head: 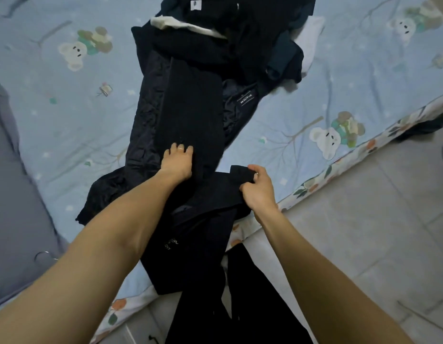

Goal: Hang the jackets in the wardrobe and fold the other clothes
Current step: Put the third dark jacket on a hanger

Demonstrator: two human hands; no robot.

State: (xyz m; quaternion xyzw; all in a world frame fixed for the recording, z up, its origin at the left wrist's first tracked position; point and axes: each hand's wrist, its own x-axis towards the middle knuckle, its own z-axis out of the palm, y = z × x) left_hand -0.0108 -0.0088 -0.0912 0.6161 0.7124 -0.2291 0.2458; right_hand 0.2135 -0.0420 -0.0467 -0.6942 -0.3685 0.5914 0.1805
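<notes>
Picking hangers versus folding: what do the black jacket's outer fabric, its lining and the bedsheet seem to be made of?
Black jacket: outer face looks matte, slightly fuzzy, perhaps wool-like or brushed cloth. Lining: shiny and crinkled, probably a smooth synthetic, judging by the sheen. Bedsheet: thin matte woven cloth with printed bears, likely cotton or a blend; soft creases show.

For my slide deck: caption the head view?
Left hand flat on dark jacket; right hand grips its edge, on bed.
</notes>
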